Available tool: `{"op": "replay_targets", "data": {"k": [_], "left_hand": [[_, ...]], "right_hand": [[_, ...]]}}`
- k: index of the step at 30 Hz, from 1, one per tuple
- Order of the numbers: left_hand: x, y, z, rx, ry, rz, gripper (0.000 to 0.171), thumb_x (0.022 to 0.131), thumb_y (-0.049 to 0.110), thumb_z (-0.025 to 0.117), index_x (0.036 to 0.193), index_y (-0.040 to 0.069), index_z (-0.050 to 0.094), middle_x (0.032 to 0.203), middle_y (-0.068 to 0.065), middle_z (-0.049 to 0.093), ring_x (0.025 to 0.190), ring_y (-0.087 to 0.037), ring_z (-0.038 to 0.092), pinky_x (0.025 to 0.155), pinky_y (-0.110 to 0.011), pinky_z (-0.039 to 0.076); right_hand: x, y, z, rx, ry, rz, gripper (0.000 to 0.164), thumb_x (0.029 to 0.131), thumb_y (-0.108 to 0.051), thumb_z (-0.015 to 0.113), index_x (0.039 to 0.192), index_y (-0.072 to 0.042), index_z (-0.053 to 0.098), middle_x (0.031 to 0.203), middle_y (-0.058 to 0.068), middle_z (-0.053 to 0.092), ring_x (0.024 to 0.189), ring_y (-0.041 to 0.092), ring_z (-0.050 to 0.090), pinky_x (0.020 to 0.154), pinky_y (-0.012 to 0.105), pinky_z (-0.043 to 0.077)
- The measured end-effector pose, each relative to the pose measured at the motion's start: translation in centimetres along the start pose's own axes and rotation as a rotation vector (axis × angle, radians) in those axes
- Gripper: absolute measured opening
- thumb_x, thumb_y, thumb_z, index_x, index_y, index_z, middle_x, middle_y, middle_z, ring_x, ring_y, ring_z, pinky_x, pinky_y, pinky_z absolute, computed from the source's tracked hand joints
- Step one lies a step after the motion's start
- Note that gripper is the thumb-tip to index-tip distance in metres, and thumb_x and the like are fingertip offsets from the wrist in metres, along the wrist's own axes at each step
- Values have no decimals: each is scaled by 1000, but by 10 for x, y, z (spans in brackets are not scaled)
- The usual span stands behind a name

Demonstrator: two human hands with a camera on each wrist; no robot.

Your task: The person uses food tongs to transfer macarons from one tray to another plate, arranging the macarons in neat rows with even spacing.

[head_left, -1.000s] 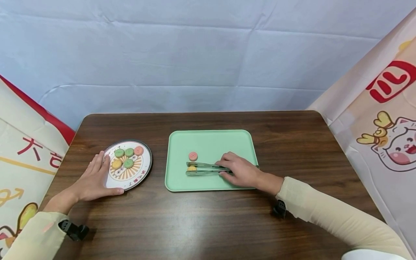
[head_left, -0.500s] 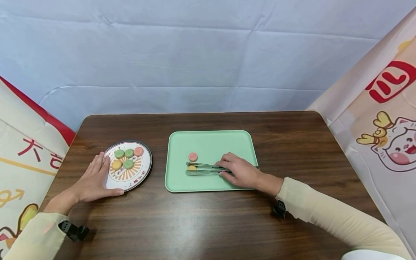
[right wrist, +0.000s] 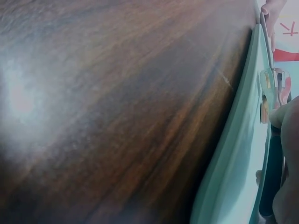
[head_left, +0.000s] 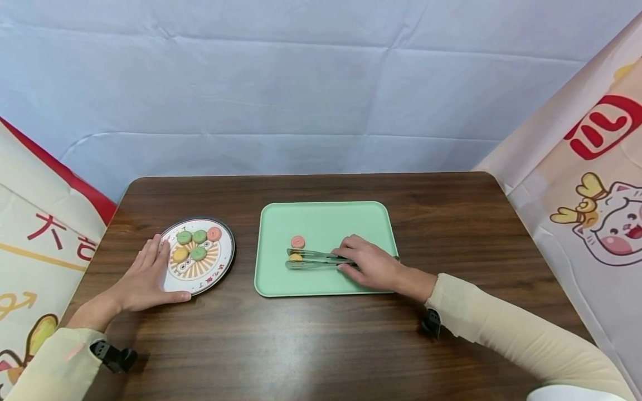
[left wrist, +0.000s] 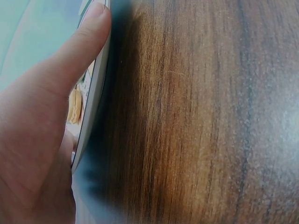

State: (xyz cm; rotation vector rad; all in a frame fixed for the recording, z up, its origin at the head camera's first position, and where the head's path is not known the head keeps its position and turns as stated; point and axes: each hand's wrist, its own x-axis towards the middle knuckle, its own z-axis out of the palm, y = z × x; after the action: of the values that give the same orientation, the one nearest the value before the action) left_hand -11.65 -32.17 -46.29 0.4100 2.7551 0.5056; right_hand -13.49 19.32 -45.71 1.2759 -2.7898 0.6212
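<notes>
My left hand (head_left: pixel 142 277) rests on the left rim of a round patterned plate (head_left: pixel 224 262), fingers straight and thumb along its near edge. Several macarons lie on the plate: green ones (head_left: pixel 198 253), a yellow one (head_left: pixel 180 254) and a pink one (head_left: pixel 214 233). In the right wrist view, metal tongs (right wrist: pixel 275 86) reach out past the thumb. My right hand (head_left: pixel 368 264) holds these tongs over a mint-green tray (head_left: pixel 326 220). A yellow macaron (head_left: pixel 296 257) sits between the tong arms near their tips. Just beyond the far arm lies a pink macaron (head_left: pixel 298 241).
Plate and tray stand apart on a dark wooden table (head_left: pixel 296 340), the plate left of the tray. A pale cloth (head_left: pixel 301 83) hangs behind the table. Printed cloths (head_left: pixel 602 195) hang at both sides.
The tong tips have shifted slightly away from me, towards the pink macaron. My left hand and the plate stay where they were.
</notes>
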Motion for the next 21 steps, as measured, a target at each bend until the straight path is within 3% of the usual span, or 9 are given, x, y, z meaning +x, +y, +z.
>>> {"op": "replay_targets", "data": {"k": [8, 21], "left_hand": [[1, 2, -1, 15, -2, -4, 137, 77, 64, 78, 156, -14, -3, 163, -33, -16, 151, -50, -13, 121, -64, 2], [1, 2, -2, 18, -9, -5, 137, 77, 64, 77, 156, -14, -3, 163, -33, -16, 151, -50, -12, 121, -63, 1]], "right_hand": [[3, -1, -3, 24, 22, 5, 28, 100, -20, 67, 124, -5, 71, 104, 2, 61, 98, 16, 56, 81, 34, 50], [9, -4, -8, 36, 21, 6, 29, 100, -19, 67, 124, -4, 71, 103, 2, 61, 98, 16, 56, 81, 34, 50]]}}
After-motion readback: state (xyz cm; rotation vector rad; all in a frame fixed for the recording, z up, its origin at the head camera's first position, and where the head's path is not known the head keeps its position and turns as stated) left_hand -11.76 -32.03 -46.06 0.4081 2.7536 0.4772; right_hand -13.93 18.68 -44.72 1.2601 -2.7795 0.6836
